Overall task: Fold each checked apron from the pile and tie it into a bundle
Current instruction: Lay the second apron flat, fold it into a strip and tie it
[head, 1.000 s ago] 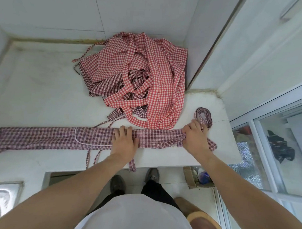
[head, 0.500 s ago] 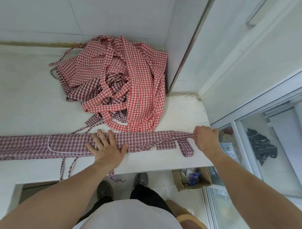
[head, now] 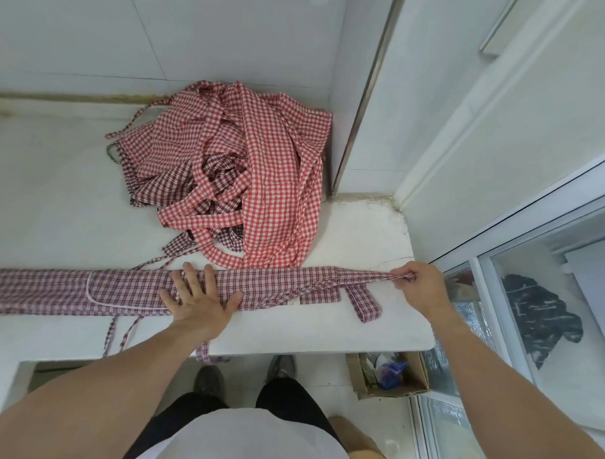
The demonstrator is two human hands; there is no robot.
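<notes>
pinning the folded dark-checked apron [head: 127,288] flat along the counter's [head: 380,232] near edge with spread fingers, the left hand [head: 199,301] anchors it so the right hand [head: 419,285] can pinch its tie [head: 371,275] taut, leaving the pile [head: 234,179] waiting behind.

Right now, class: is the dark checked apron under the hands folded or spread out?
Folded. The apron lies as a long narrow strip across the counter, left hand pressing it flat, right hand pinching its strap taut.
</notes>
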